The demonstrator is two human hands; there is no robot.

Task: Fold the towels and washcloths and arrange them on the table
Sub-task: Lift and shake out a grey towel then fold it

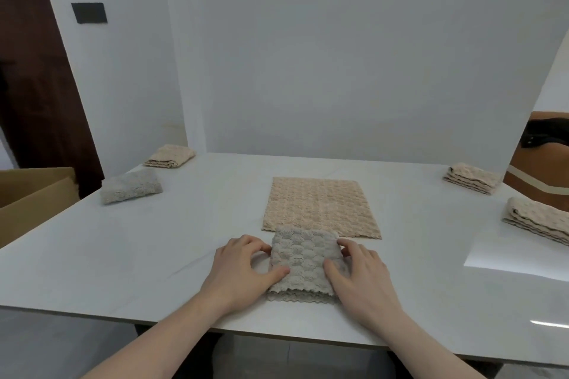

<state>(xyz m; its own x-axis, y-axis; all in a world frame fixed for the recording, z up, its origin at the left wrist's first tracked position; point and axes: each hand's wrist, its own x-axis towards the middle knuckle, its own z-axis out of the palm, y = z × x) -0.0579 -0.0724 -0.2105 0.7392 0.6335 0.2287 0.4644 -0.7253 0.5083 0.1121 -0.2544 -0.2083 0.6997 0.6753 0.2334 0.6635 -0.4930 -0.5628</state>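
Observation:
A folded grey washcloth (303,258) lies near the front edge of the white table (154,255). My left hand (246,268) grips its left side, thumb on top. My right hand (360,277) grips its right side the same way. Just behind it a beige towel (320,206) lies spread flat. At the far left sit a folded grey cloth (131,186) and a folded beige cloth (171,156). Two folded beige cloths rest at the right, one further back (472,178) and one nearer (537,220), cut off by the frame.
An open cardboard box (34,197) stands beside the table's left edge. A brown door (37,71) is behind it. A brown chair or bag (542,157) sits past the right back corner. A white wall runs along the table's back.

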